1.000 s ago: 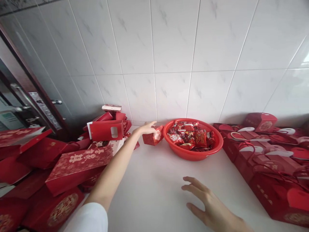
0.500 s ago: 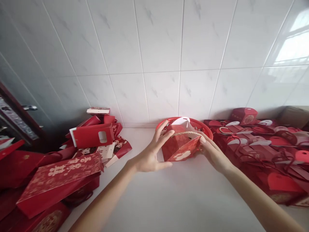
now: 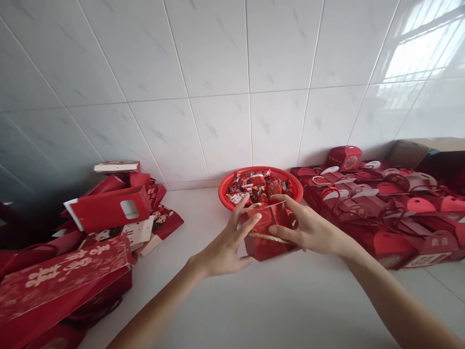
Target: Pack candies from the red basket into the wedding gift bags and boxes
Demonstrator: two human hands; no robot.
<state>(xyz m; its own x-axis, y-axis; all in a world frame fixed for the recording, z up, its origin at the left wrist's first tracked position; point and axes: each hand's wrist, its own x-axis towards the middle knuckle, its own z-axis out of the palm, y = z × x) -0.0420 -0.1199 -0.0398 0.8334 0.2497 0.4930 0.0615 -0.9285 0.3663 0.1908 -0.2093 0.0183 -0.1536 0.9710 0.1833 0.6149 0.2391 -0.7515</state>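
A small red gift box with a twisted gold cord handle is held at the middle, in front of a red plastic basket. My right hand grips the box from the right, thumb at the cord and fingers over the upper edge. On the left side, my left hand has its fingers spread, the fingertips close to or touching the box; exact contact is unclear. Wrapped candies in red wrappers fill the basket. The cord sags across the face of the box towards me.
To the left lies a heap of unfolded and partly folded red boxes. Rows of folded red boxes with cord handles stand on the right, with a cardboard box behind. A tiled wall rises behind the white tabletop.
The gift box has come towards me and turned, so its white-lined top flap no longer shows and the candies do. My right hand has shifted onto the box's side. The view has swung slightly right.
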